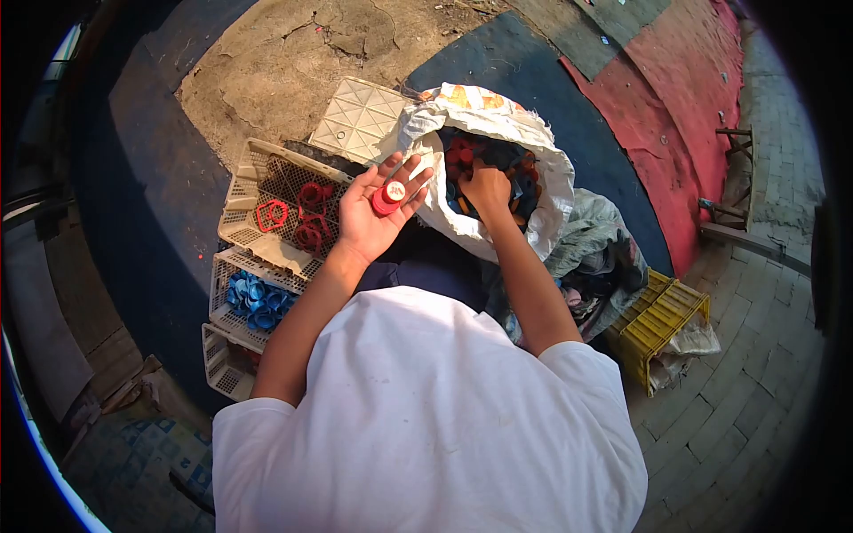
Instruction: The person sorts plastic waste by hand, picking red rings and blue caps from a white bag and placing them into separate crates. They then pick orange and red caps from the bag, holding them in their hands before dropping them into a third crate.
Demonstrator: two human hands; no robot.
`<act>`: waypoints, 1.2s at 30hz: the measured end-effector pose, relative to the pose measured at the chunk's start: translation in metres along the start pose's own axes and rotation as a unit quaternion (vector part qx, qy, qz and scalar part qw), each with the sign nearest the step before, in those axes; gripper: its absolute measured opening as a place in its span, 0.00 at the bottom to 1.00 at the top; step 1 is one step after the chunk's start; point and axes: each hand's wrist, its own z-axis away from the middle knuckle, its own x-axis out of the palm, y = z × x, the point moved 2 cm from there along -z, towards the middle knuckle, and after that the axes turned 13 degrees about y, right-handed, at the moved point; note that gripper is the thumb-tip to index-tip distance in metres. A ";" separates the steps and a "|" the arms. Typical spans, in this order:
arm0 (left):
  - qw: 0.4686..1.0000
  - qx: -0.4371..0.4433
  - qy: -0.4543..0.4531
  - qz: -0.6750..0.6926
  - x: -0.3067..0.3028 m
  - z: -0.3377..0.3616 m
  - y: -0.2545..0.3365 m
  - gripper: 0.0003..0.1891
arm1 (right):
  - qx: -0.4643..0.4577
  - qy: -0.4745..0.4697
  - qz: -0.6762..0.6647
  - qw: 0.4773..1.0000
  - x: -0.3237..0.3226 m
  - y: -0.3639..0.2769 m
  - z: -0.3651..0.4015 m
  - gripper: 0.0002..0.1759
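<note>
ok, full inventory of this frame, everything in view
white woven sack: one, top centre, open, holding red and blue caps
red cap: at least one, white top, on the left palm
beige crates: three, stepped at left
red caps: several, top crate
blue caps: many, middle crate
white lattice panel: one, behind the crates
yellow crate: one, right
cloth heap: grey, right of the sack
blue mat: one, ground, top
red mat: one, ground, top right
left hand: palm up, fingers spread
right hand: inside the sack, grip unclear
</note>
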 end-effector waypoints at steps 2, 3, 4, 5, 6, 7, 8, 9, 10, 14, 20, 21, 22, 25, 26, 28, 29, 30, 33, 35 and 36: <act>1.000 0.000 0.000 0.001 -0.001 -0.001 -0.001 0.21 | 0.015 0.001 -0.020 1.000 -0.002 0.001 0.001 0.18; 1.000 -0.001 0.000 0.001 -0.001 -0.002 -0.001 0.21 | 0.025 0.005 -0.031 0.999 -0.002 0.001 0.002 0.17; 1.000 -0.003 0.001 0.000 -0.002 -0.002 -0.001 0.21 | 0.037 0.009 -0.042 0.998 -0.002 0.001 0.003 0.16; 1.000 -0.005 0.001 -0.002 -0.002 -0.003 -0.001 0.21 | 0.033 0.005 -0.046 0.998 -0.002 0.000 0.002 0.16; 1.000 -0.006 0.001 -0.002 -0.001 -0.003 -0.001 0.21 | 0.030 0.001 -0.051 0.998 -0.002 0.000 0.000 0.16; 1.000 -0.008 0.001 -0.003 -0.001 -0.003 -0.003 0.21 | 0.027 -0.004 -0.056 0.998 -0.002 0.000 0.000 0.16; 1.000 -0.010 0.001 -0.005 -0.002 -0.003 -0.004 0.21 | 0.030 -0.003 -0.057 0.998 -0.001 -0.001 0.000 0.16; 1.000 -0.012 0.001 -0.008 -0.002 -0.003 -0.005 0.21 | 0.033 -0.002 -0.058 0.998 0.001 -0.003 -0.001 0.16; 1.000 -0.013 0.000 -0.011 -0.002 -0.004 -0.005 0.21 | 0.036 -0.001 -0.059 0.998 0.003 -0.004 -0.001 0.16; 1.000 -0.011 0.003 -0.019 0.002 -0.001 -0.003 0.21 | 0.049 0.028 -0.142 0.988 -0.016 -0.005 0.008 0.18; 1.000 -0.010 -0.005 -0.017 -0.001 -0.003 0.000 0.21 | -0.008 0.156 -0.298 0.942 -0.052 0.013 0.039 0.21; 1.000 -0.012 -0.006 -0.016 -0.001 -0.004 0.000 0.21 | 0.000 0.157 -0.319 0.935 -0.068 0.009 0.045 0.20; 1.000 -0.015 -0.007 -0.015 0.000 -0.005 -0.001 0.21 | 0.007 0.158 -0.340 0.927 -0.083 0.005 0.050 0.20; 0.999 -0.023 -0.007 -0.023 0.005 -0.007 -0.004 0.22 | -0.025 0.209 -0.374 0.903 -0.119 -0.005 0.064 0.19; 0.999 -0.026 -0.006 -0.028 0.007 -0.007 -0.005 0.22 | -0.043 0.228 -0.371 0.899 -0.126 -0.008 0.069 0.21; 0.999 -0.036 -0.012 -0.035 0.008 -0.011 -0.010 0.22 | -0.085 0.246 -0.344 0.902 -0.146 -0.015 0.076 0.21; 0.998 -0.041 -0.014 -0.039 0.010 -0.012 -0.012 0.22 | -0.105 0.254 -0.331 0.903 -0.156 -0.019 0.079 0.21; 0.998 -0.052 -0.019 -0.043 0.012 -0.013 -0.014 0.22 | -0.125 0.262 -0.330 0.898 -0.166 -0.026 0.081 0.22; 0.994 -0.077 -0.044 -0.062 0.018 -0.016 -0.023 0.23 | -0.151 0.274 -0.331 0.890 -0.182 -0.043 0.088 0.22; 0.992 -0.086 -0.056 -0.072 0.023 -0.019 -0.030 0.22 | -0.169 0.272 -0.330 0.888 -0.188 -0.052 0.089 0.23; 0.992 -0.091 -0.047 -0.071 0.026 -0.018 -0.033 0.22 | -0.180 0.271 -0.330 0.886 -0.188 -0.055 0.089 0.24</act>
